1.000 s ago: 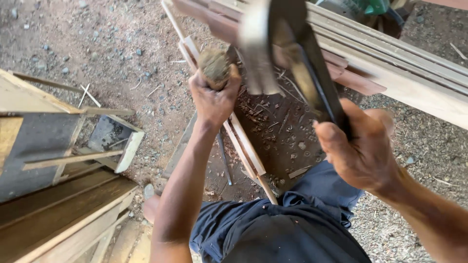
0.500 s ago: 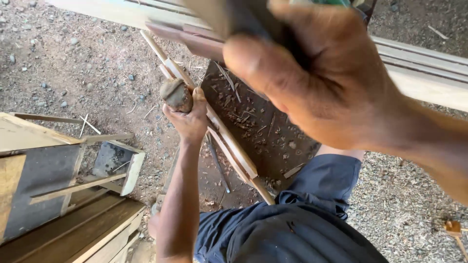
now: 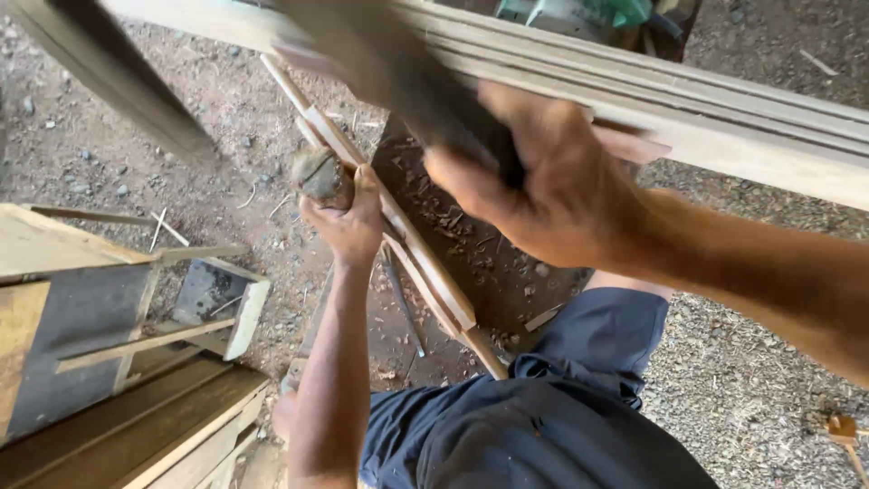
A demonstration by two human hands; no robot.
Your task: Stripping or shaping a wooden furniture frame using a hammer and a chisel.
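My left hand (image 3: pixel 348 225) is closed around a short round piece of wood (image 3: pixel 319 177), held upright on thin wooden slats (image 3: pixel 425 272) that lie across a dark board (image 3: pixel 471 226) strewn with chips. Close to the camera, my right hand (image 3: pixel 552 195) is raised above them and grips the dark handle of a chopping tool (image 3: pixel 398 81). The tool is blurred by motion. A dark blurred strip (image 3: pixel 109 81) at the upper left looks like its blade. My dark blue shorts (image 3: pixel 543 426) fill the bottom centre.
Long pale planks (image 3: pixel 724 118) run across the top. A wooden frame of boards and battens (image 3: pixel 100 326) stands at the left on gravelly ground. A green object (image 3: pixel 588 14) lies behind the planks. A small wooden item (image 3: pixel 842 430) sits at the bottom right.
My right hand has swung the tool up toward the camera and leftward, now blurred over the wood. My left hand keeps the round piece in place on the slats.
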